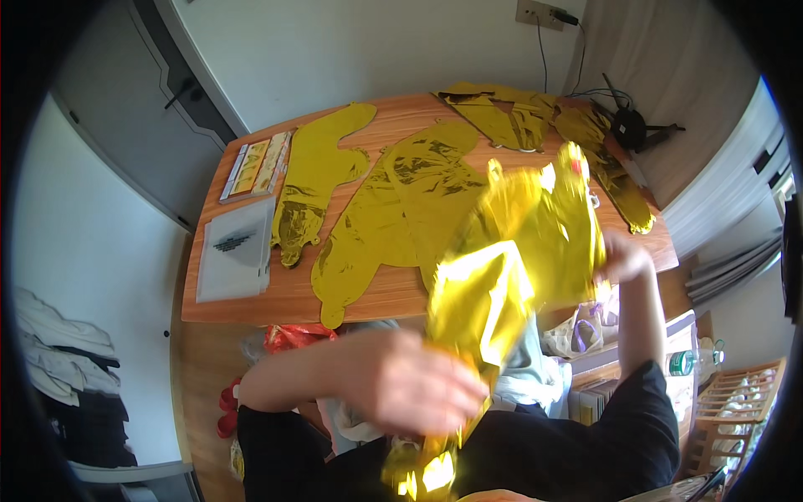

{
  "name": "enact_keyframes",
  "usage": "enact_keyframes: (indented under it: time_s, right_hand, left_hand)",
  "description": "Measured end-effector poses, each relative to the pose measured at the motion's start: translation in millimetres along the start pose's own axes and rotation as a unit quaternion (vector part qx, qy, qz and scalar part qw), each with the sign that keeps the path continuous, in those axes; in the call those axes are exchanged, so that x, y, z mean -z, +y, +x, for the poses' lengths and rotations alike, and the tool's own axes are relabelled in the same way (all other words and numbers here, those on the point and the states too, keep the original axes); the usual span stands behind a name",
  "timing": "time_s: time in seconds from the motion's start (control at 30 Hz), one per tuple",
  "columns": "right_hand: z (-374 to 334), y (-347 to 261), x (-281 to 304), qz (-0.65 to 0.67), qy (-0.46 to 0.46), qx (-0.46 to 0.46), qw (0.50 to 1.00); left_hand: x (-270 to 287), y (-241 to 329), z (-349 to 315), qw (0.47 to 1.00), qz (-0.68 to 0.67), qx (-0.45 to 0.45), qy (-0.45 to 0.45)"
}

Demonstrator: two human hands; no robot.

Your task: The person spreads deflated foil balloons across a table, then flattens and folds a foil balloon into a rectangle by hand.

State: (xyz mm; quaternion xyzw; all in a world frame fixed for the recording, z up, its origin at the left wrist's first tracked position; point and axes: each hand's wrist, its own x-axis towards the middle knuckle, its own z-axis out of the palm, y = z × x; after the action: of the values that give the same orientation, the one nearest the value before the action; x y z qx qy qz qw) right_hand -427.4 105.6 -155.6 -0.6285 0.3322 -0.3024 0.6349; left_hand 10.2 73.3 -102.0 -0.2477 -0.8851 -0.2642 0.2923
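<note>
A shiny gold foil balloon (489, 276), flat and creased, hangs between my hands above the table's front edge. My left hand (410, 381), smeared by motion, is closed over its lower part close to my body. At the balloon's right edge, the fingers of my right hand (623, 258) are pinched on the foil, partly hidden by it. Another flat gold foil balloon (401, 197) lies in the middle of the table, partly covered by the held one. Left of that lies a narrower foil balloon (322, 163). More crumpled gold foil (502, 117) is spread at the back right.
The wooden table (376, 297) also bears clear plastic bags (234, 251) and a flat printed box (255, 166) at the left. A black router (629, 130) with cables stands at the back right corner. Below are a red bag (297, 337) and a wooden rack (736, 406).
</note>
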Motion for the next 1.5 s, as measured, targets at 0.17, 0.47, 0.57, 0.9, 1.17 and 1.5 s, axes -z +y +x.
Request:
enact_keyframes:
  time_s: [0.17,0.47,0.57,0.9,1.17,1.5]
  right_hand:
    - [120,-47,55,-0.013,0.237,0.028,0.971]
    - [211,11,72,-0.376,0.458,0.076,0.802]
    - [189,33,52,-0.502,0.336,0.075,0.793]
    - [168,52,17,-0.586,0.186,0.120,0.780]
    - [164,50,14,-0.564,0.182,0.084,0.801]
    - [161,55,15,-0.572,0.189,0.088,0.793]
  left_hand:
    - [21,-76,-28,0.977,0.085,0.195,0.030]
    - [23,-161,-91,0.909,0.093,0.407,-0.002]
    - [21,-156,-100,0.902,0.130,0.411,-0.018]
    - [27,-170,-101,0.839,0.045,0.477,0.258]
    - [-10,-173,-104,0.741,-0.214,0.433,0.466]
    - [27,-153,-102,0.862,0.177,0.458,0.125]
